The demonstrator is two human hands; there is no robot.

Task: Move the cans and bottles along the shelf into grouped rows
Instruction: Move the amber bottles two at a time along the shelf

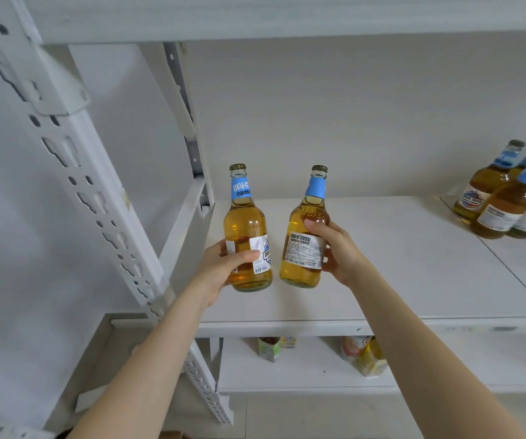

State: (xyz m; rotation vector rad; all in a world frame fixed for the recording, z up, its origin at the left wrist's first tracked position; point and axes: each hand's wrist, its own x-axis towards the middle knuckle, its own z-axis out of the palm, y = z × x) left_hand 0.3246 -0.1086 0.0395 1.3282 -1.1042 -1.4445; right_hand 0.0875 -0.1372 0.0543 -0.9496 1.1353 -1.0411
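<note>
Two beer bottles sit mid-frame over the shelf (413,280), one per hand: the left hand (223,267) wraps the left bottle (249,236), the right hand (337,248) clasps the right bottle (306,239). Both stay upright (likely for setting down side by side), well apart from the bottle group (508,198) at the right edge.

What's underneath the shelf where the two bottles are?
A lower shelf holding a green carton and a yellow packet, among others. The upper shelf covers their tops and anything farther back.
</note>
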